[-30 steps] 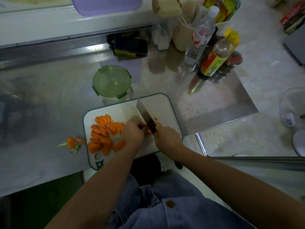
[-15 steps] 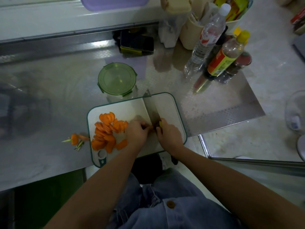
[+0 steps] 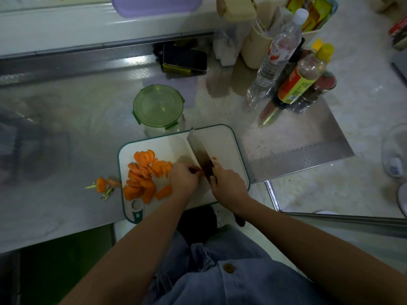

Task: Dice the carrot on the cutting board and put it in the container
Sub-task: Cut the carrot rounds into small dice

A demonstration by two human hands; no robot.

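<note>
Just beside carrot stub [image 3: 199, 171] in pinching left grip [image 3: 184, 180], knife [image 3: 198, 148] in clenched right grip [image 3: 229, 186].

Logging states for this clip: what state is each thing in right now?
container, lid on.
cleaver, gripped, blade over cutting board.
carrot slices, cut, heaped on board's left.
carrot top, cut off, on counter.
left hand, fingers curled on carrot piece.
right hand, grips cleaver.

The steel surface [image 3: 66, 111] carries the cutting board [image 3: 222, 146]; the green-lidded container [image 3: 158, 106] stands just behind it, carrot scraps [image 3: 101, 184] just left, bottles [image 3: 301, 84] back-right.
</note>
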